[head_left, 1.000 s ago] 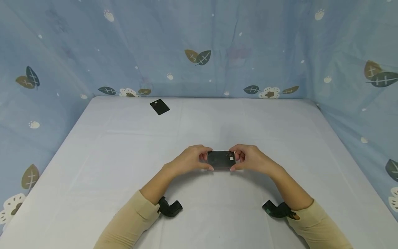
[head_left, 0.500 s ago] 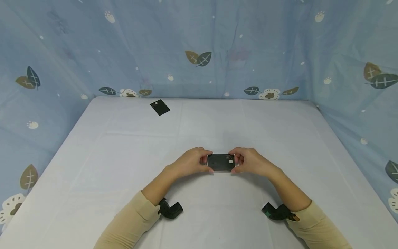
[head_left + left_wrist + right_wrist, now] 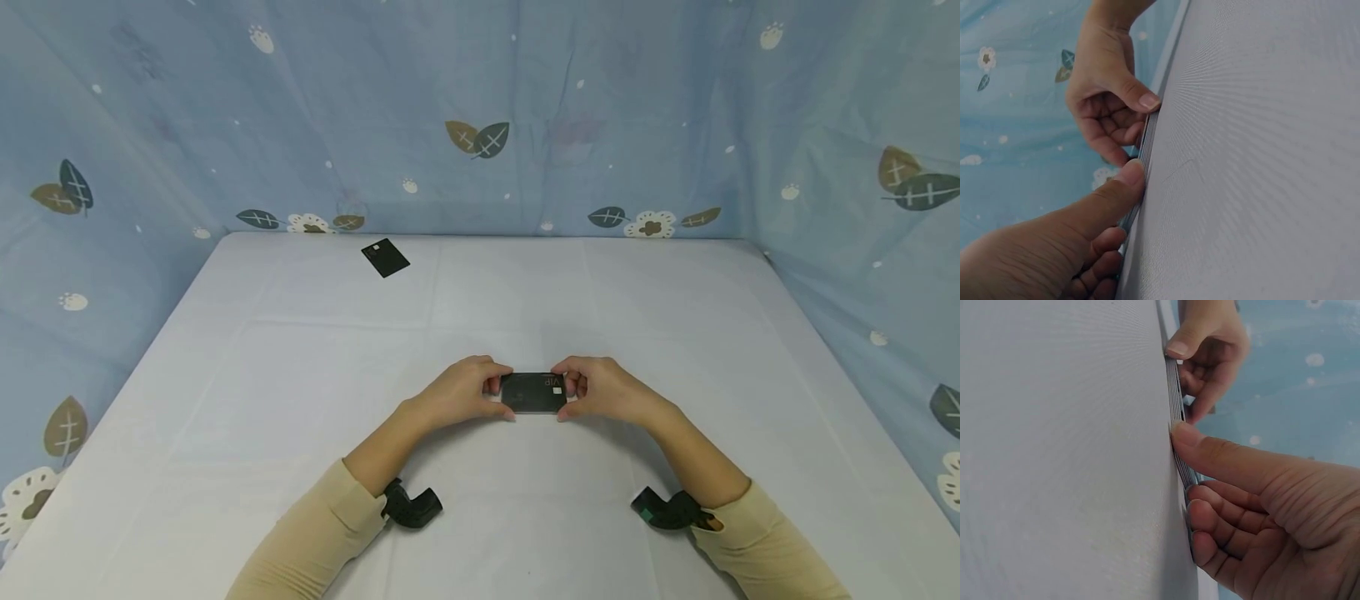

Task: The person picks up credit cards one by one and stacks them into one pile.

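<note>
A stack of dark cards point(image 3: 532, 393) lies flat at the middle of the white cloth, its top card printed "VIP" with a small pale chip. My left hand point(image 3: 461, 392) pinches its left end between thumb and fingers. At the right end, my right hand point(image 3: 611, 389) grips it the same way. Several thin layers show along the card stack's edge point(image 3: 1148, 134) in the left wrist view, and the same layered edge point(image 3: 1174, 387) appears in the right wrist view. Both thumbs press the near side; the fingers curl at the ends and far side, partly hidden.
A single black card point(image 3: 386, 258) with a chip lies near the table's far left edge. The white-covered table point(image 3: 300, 367) is bounded by a blue patterned curtain point(image 3: 480, 75) behind and at the sides. Black wrist devices point(image 3: 412, 507) sit under both sleeve cuffs.
Both hands and the card stack have come slightly nearer the body or lower, mostly in the first half second. The grip is the same, and the far black card has stayed put.
</note>
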Demonstrator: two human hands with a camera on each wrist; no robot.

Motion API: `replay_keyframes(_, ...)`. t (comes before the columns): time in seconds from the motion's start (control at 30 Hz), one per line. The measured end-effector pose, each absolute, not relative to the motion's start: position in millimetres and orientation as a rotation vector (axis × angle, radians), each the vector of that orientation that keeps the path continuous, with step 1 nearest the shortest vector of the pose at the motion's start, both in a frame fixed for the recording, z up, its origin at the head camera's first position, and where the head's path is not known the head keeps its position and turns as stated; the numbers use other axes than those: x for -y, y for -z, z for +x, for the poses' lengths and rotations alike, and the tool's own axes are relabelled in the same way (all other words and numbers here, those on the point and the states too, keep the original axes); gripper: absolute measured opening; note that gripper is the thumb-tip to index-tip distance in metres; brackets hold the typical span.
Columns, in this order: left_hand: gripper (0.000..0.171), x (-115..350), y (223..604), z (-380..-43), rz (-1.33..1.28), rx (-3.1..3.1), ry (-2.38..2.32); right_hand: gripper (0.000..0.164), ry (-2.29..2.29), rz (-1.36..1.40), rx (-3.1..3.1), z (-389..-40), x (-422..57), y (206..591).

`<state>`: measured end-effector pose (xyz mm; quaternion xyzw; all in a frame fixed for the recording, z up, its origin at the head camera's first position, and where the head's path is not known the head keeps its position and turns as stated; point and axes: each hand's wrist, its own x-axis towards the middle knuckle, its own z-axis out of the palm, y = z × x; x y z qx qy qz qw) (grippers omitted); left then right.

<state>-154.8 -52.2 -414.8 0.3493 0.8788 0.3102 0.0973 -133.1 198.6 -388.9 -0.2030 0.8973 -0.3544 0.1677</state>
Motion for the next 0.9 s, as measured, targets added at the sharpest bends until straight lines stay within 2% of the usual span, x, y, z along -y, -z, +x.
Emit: replay_keyframes(0.9,0.058,52.5,419.2,-157.7,0.946,-2.555,-1.056,0.055,1.005,-0.529,-2.561,-138.6,-200.7,397.2)
